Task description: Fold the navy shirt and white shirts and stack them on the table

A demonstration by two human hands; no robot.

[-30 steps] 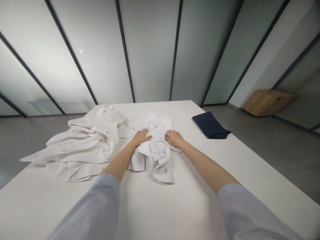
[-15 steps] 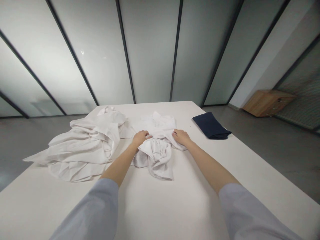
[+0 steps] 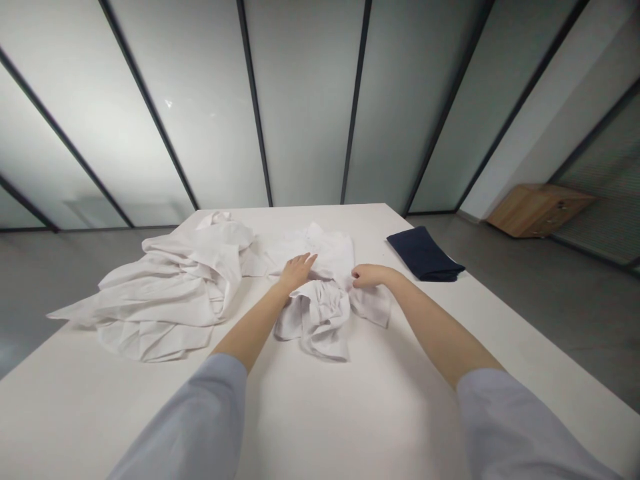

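Note:
A crumpled white garment (image 3: 320,293) lies in the middle of the white table (image 3: 350,413). My left hand (image 3: 296,271) rests flat on its upper left part with the fingers stretched out. My right hand (image 3: 369,275) is closed in a pinch on the garment's right edge, lifting a flap of cloth slightly off the table. Both forearms are bare below pale blue sleeves.
A larger heap of white cloth (image 3: 165,293) spreads over the table's left side. A folded dark blue cloth (image 3: 424,255) lies near the right edge. Frosted glass panels stand behind the table, and a wooden cabinet (image 3: 540,210) sits on the floor at the right.
My left hand has opened and slid up onto the garment. My right hand has moved right, pulling the cloth's edge outward and up.

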